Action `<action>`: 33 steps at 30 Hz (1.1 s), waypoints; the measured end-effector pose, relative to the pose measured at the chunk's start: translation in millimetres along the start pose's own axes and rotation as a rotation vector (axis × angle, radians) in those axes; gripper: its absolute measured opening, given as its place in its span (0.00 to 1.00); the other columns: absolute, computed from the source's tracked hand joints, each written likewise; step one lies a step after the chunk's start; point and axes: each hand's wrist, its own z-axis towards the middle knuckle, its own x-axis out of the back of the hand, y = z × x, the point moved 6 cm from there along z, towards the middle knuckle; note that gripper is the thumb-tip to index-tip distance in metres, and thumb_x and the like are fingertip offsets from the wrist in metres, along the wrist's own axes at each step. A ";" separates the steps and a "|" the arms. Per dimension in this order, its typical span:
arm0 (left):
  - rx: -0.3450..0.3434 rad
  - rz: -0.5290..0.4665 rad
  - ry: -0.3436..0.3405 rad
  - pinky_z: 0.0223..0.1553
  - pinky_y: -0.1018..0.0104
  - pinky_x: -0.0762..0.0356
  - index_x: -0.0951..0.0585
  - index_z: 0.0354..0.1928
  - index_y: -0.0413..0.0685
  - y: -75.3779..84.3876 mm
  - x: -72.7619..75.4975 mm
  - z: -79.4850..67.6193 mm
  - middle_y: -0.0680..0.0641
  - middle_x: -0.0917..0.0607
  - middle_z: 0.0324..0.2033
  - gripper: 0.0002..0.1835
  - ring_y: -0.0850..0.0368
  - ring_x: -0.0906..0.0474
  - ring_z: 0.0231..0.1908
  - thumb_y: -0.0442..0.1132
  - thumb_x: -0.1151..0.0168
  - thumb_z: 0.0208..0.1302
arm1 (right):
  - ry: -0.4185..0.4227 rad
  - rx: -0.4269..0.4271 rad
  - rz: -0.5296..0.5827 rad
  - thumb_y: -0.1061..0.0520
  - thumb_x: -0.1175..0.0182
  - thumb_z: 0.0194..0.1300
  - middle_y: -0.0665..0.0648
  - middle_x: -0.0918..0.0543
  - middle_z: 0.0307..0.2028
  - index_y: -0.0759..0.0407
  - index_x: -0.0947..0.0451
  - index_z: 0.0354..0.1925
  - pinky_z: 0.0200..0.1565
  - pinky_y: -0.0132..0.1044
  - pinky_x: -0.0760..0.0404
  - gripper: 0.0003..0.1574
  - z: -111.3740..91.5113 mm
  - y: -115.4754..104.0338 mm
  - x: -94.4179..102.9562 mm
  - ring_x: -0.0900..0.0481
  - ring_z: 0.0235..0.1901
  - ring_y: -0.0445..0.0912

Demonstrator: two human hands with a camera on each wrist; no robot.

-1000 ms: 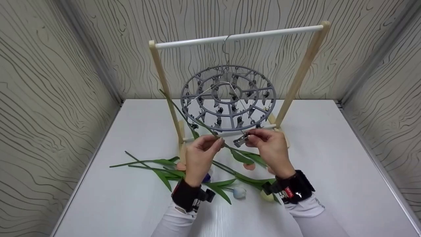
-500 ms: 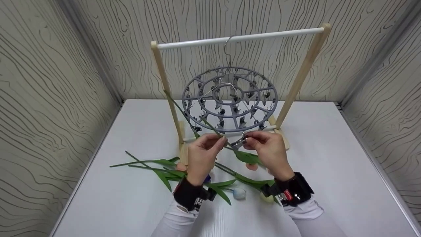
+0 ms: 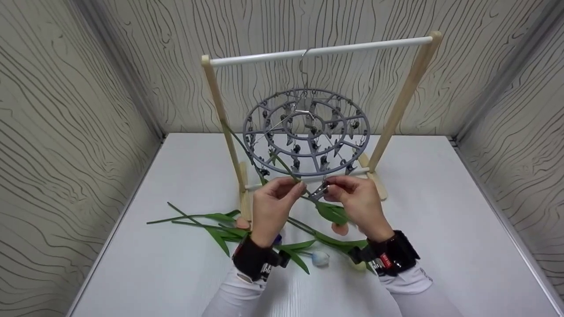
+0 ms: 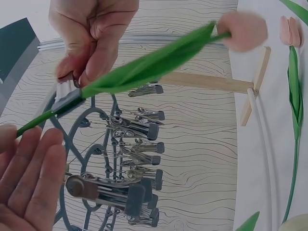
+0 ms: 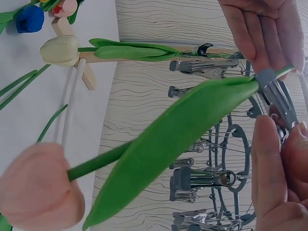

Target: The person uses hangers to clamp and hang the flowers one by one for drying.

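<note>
In the head view, my left hand (image 3: 273,209) pinches the green stem of a pink artificial tulip (image 3: 339,228) below the hanger's front rim. My right hand (image 3: 363,202) pinches a metal clip (image 3: 318,192) with grey tips, attached to the round grey hanger (image 3: 308,174). In the right wrist view the clip's grey tips (image 5: 265,77) lie across the stem just past the base of the long leaf (image 5: 168,139). The pink bloom (image 5: 41,185) points down and away from both hands. Fingers of the left hand (image 5: 264,33) extend beside the stem's other end.
The hanger hooks over the white bar (image 3: 260,57) of a wooden stand (image 3: 405,94), with several clips dangling. A white tulip (image 5: 60,50) hangs bloom-down from another clip at the left. Several tulips lie on the table, including a pale blue one (image 3: 320,259).
My left hand has shifted slightly right with the stem, and the clip's tips have come across it. The pink bloom has swung a little lower. The hanger sways slightly.
</note>
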 end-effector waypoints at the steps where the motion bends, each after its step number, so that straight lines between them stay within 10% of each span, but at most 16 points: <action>1: 0.002 0.001 -0.001 0.38 0.69 0.13 0.13 0.41 0.37 -0.7 -0.4 0.3 0.39 0.09 0.35 0.08 0.64 0.11 0.34 0.34 0.28 0.64 | -0.015 -0.001 0.007 0.71 0.37 0.68 0.65 0.10 0.39 0.74 0.15 0.48 0.41 0.33 0.11 0.12 0.8 1.4 -0.4 0.11 0.31 0.42; 13: -0.007 0.067 -0.028 0.41 0.70 0.13 0.12 0.42 0.39 -4.9 -3.0 1.2 0.40 0.09 0.37 0.09 0.60 0.10 0.36 0.38 0.28 0.66 | -0.194 0.009 0.026 0.65 0.40 0.73 0.71 0.13 0.49 0.76 0.21 0.59 0.46 0.33 0.11 0.20 5.0 14.7 -3.7 0.11 0.40 0.42; 33: -0.007 0.166 -0.026 0.38 0.71 0.14 0.12 0.41 0.44 -20.4 -3.3 3.7 0.45 0.08 0.37 0.07 0.60 0.11 0.35 0.39 0.29 0.67 | -0.047 -0.120 -0.132 0.61 0.39 0.75 0.65 0.11 0.46 0.68 0.16 0.56 0.49 0.32 0.12 0.16 -7.9 45.8 26.8 0.11 0.44 0.51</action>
